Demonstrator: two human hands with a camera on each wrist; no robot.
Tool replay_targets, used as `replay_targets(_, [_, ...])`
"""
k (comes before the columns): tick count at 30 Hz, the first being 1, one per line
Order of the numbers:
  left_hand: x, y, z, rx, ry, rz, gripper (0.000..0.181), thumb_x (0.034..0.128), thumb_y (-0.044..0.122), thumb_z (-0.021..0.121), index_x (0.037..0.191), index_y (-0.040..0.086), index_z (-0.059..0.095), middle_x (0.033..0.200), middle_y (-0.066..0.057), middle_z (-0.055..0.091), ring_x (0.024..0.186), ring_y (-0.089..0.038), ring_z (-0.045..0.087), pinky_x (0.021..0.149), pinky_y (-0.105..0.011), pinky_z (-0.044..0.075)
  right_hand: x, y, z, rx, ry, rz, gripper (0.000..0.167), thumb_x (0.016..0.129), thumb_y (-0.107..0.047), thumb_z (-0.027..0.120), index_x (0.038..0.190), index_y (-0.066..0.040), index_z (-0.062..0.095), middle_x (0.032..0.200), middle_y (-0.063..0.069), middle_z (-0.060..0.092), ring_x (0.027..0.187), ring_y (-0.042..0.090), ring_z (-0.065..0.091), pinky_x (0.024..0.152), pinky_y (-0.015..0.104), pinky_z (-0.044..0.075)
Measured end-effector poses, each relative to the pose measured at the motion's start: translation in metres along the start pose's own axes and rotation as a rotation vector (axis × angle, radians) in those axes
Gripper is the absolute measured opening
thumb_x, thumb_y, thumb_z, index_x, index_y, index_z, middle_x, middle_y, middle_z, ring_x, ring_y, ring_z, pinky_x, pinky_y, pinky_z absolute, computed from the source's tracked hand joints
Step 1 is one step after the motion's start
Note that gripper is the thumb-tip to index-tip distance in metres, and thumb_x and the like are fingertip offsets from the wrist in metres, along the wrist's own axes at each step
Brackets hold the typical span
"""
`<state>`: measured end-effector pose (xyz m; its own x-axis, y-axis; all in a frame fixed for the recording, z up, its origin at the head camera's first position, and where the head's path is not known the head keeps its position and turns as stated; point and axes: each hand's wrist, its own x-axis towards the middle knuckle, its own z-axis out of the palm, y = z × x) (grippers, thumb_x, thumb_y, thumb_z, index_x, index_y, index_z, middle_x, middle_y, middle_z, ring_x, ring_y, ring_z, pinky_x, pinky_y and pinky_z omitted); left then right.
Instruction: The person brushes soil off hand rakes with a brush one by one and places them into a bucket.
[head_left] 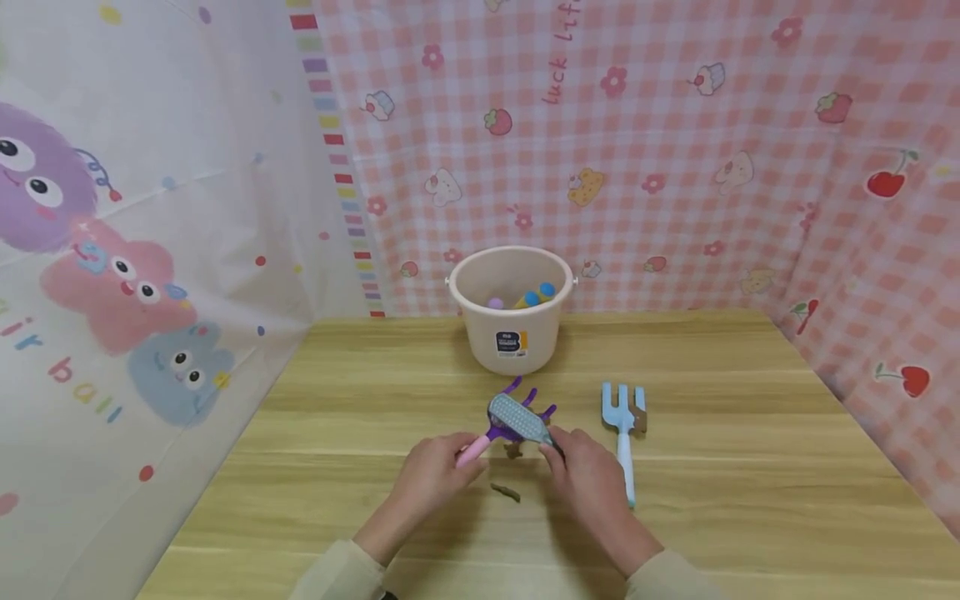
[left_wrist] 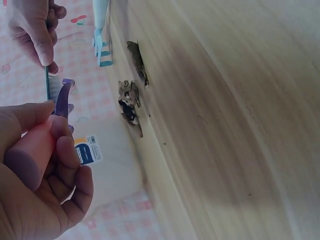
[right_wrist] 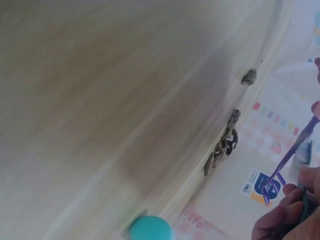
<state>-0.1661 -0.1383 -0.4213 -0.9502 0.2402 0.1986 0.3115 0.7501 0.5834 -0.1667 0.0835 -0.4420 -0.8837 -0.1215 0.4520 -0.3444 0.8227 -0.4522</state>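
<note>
My left hand (head_left: 431, 473) grips the pink handle of a small purple toy rake (head_left: 474, 451), held above the table with its prongs pointing away. In my right hand (head_left: 588, 477) is a brush (head_left: 519, 418) with a pale blue-grey, dotted back, laid over the rake's head and hiding part of it. White bristles (left_wrist: 54, 89) face the purple prongs in the left wrist view; whether they touch cannot be told. Beneath the tools lie brown clumps of dirt-like stuff (head_left: 513, 451) and a separate brown strip (head_left: 506, 492).
A light blue toy fork (head_left: 624, 442) lies right of my right hand, a brown lump (head_left: 639, 418) at its tines. Behind the tools stands a cream bucket (head_left: 513, 343) holding blue-and-yellow things (head_left: 532, 298) and something lilac. Patterned cloths (head_left: 645, 192) hang behind the wooden table (head_left: 360, 375).
</note>
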Motion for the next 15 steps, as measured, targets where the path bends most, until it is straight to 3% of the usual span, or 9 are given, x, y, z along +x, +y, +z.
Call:
replay_targets(5, [-0.0007,0.0000,0.0005,0.048,0.009,0.038,0.032,0.0878,0.018,0.073,0.117,0.004,0.071,0.069,0.003,0.061,0.052,-0.006,0.046,0.048,-0.024,0.040,0.0003,0.0013,0.0002,-0.013,-0.010,0.024,0.019,0.092,-0.022,0.071,0.107,-0.011,0.072,0.071,0.003,0.055,0.055,0.018,0.049,0.045,0.034,0.039])
replay_targets(15, [-0.0023,0.0014,0.0006,0.055,0.023,0.046,0.030,0.0894,0.018,0.071,0.117,0.006,0.071,0.062,0.009,0.054,0.047,-0.004,0.042,0.044,-0.024,0.037,0.0014,0.0018,0.0012,-0.039,0.009,0.025,0.023,0.092,-0.023,0.071,0.111,-0.011,0.072,0.075,0.005,0.060,0.059,0.023,0.056,0.047,0.037,0.044])
